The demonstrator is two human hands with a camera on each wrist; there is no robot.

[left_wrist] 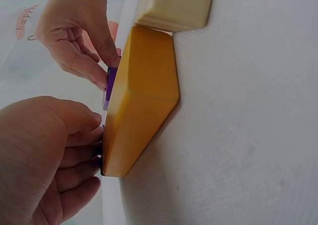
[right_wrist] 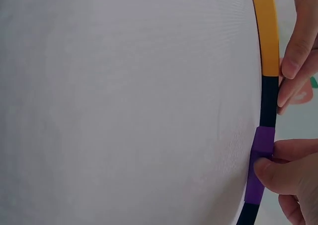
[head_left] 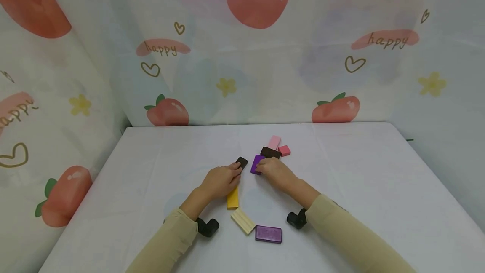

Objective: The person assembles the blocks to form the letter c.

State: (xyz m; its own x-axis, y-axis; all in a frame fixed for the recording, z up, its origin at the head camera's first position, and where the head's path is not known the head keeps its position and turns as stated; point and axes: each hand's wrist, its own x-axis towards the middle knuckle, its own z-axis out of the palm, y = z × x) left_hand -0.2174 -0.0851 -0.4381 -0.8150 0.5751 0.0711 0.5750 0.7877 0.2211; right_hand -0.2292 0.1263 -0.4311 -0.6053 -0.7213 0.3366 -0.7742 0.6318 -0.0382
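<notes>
My left hand [head_left: 223, 180] pinches a small black block [head_left: 241, 162] with its fingertips, just beyond a yellow block [head_left: 233, 199]. In the left wrist view the fingers curl behind the yellow block, so little of the black one shows. A purple block [right_wrist: 255, 178] is between the thumb and fingers of my right hand [head_left: 278, 172], close to the table. From the head view, a small gap separates the black and purple blocks. Beside the right fingertips lies a dark brown block [head_left: 270, 152].
Beyond the brown block lie a light pink block [head_left: 274, 142] and a small rose-pink block [head_left: 284, 150]. Nearer the front, a pale wooden block [head_left: 243, 221] adjoins the yellow one, followed by a darker purple block [head_left: 268, 234]. All rest on a white-covered table [head_left: 341, 159].
</notes>
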